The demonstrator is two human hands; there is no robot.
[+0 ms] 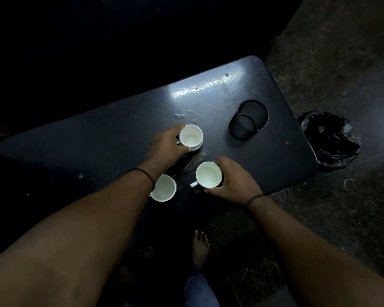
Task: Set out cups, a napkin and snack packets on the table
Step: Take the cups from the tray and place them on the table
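A dark bench [98, 138] with rounded corners carries three white cups, all upright with pale insides showing. The left hand [166, 147] curls round the far cup [191, 137], fingers and thumb wrapped on its left side, near the middle of the bench. The right hand [233, 180] grips the near-right cup [208, 175] from the right, thumb at its near edge; this cup's handle points near-left. Whether either cup rests on the bench or is held just above it cannot be told. The third cup [164, 188] stands free at the near edge, partly hidden under the left wrist, just left of the right hand's cup. Each wrist bears a thin dark band.

On the right part of the bench stands a black mesh pen holder [248, 120], well apart from the cups. Off the bench's right end, a crumpled black plastic bag [333, 140] lies on the floor [341, 63]. A bare foot [200, 247] shows on the floor below the near edge of the bench.
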